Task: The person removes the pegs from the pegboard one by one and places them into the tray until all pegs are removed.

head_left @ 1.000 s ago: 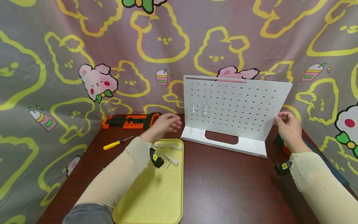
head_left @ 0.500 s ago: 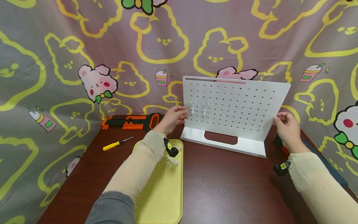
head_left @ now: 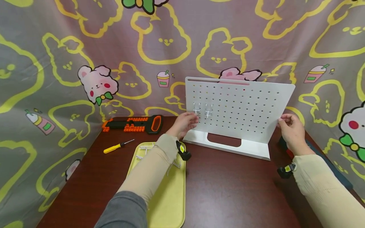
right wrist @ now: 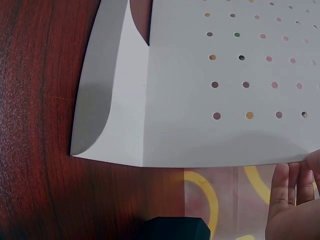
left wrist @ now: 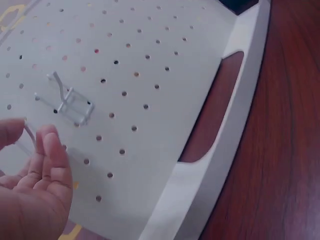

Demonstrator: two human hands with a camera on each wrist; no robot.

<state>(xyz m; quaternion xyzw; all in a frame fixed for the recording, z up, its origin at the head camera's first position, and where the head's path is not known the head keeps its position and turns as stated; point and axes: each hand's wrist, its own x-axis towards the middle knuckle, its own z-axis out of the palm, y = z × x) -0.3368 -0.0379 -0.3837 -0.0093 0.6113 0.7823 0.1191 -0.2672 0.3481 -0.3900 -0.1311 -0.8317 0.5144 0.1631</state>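
A white pegboard (head_left: 228,110) stands upright on its bent foot, with two white wire hooks mounted at its left side. My left hand (head_left: 186,124) is at the leftmost hook (head_left: 196,110). In the left wrist view, that hook's prong (left wrist: 30,134) shows in the gap between thumb and fingers; whether they touch it is unclear. The second hook (left wrist: 72,100) sits beside it on the board. My right hand (head_left: 292,131) pinches the pegboard's right edge, with the thumb in front; the right wrist view shows its fingers (right wrist: 281,185) at that edge.
A yellow tray (head_left: 168,202) with several loose white hooks lies under my left forearm. Left of it are a yellow-handled screwdriver (head_left: 114,148) and a black-and-orange tool (head_left: 132,124). A dark blue object (head_left: 330,164) lies beyond my right hand. Patterned cloth (head_left: 171,47) hangs behind.
My left hand has moved right from above the tray to the leftmost hook on the pegboard. The right hand has kept its hold on the board's edge.
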